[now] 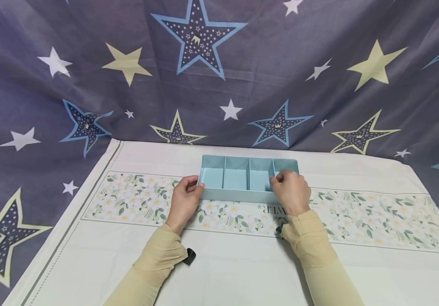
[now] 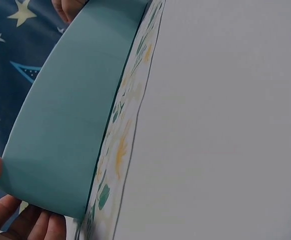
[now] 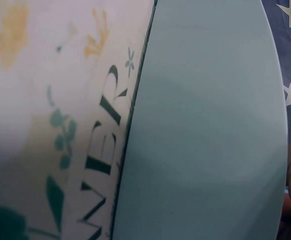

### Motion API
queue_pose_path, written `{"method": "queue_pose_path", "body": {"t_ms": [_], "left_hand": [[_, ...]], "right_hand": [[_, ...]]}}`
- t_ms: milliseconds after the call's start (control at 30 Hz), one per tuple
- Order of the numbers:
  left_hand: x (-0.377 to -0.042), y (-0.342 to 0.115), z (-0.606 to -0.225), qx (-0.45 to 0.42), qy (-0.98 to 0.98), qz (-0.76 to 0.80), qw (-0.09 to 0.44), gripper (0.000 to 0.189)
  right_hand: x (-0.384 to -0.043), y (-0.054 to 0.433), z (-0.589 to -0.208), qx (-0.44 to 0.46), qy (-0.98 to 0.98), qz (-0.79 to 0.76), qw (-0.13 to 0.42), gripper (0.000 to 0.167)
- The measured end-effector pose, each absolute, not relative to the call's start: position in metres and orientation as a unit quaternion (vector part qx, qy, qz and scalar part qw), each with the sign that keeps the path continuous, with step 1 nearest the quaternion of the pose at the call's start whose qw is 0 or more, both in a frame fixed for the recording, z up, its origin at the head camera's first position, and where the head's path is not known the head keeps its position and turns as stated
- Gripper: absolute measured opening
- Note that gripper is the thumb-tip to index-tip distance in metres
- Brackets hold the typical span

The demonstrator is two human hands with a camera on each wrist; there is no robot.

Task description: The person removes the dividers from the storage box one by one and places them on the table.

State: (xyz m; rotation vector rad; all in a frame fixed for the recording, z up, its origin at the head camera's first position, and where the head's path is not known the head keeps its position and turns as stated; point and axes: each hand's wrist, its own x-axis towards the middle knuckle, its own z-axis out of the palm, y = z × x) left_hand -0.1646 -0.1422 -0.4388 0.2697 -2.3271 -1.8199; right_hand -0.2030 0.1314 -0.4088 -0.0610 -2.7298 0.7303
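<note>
- Your left hand (image 1: 184, 199) holds the left end of the blue-green tray (image 1: 238, 195). You pinch the end wall, with your thumb by the near corner and your fingers on the outer side.
- Your right hand (image 1: 292, 191) is at the right part of the tray, over the near wall. Your fingers are bent and dip down by the last divider (image 1: 272, 168). I cannot tell if they pinch the tray or some small thing, as your hand hides that spot.
- The tray sits the long way across in front of you, open side up. It has four boxes in a row.
- Under it is a white tablecloth (image 1: 227, 267). The near side of the tray is over the flower strip (image 1: 139, 199), which has green leaves and white and yellow blooms.
- Dark letters (image 1: 271, 209) on the strip peek out just in front of the tray, near your right hand. They look upside down from where you are.
- You wear pale yellow sleeves (image 1: 154, 255), and a bit of black (image 1: 190, 256) sticks out by your left wrist.
- Behind the table hangs a dark curtain (image 1: 265, 51) with blue, yellow and white stars.
</note>
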Motion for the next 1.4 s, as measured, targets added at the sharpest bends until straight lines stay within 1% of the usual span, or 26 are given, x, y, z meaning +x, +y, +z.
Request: {"method": "queue_pose_path", "body": {"t_ms": [467,967,1400], "left_hand": [[-0.1657,-0.1423,-0.4387,0.090,-0.782,-0.612,0.082,0.037],[-0.1648,-0.1414,-0.4377,0.086,-0.779,-0.614,0.089,0.036],[-0.1646,-0.1420,-0.4377,0.084,-0.779,-0.615,0.088,0.035]], "right_hand": [[-0.2044,0.1322,-0.4103,-0.032,-0.947,0.259,0.189,0.020],[-0.2030,0.1327,-0.4071,-0.014,-0.937,0.266,0.227,0.019],[-0.2018,0.1323,-0.4042,0.004,-0.922,0.272,0.276,0.018]]}}
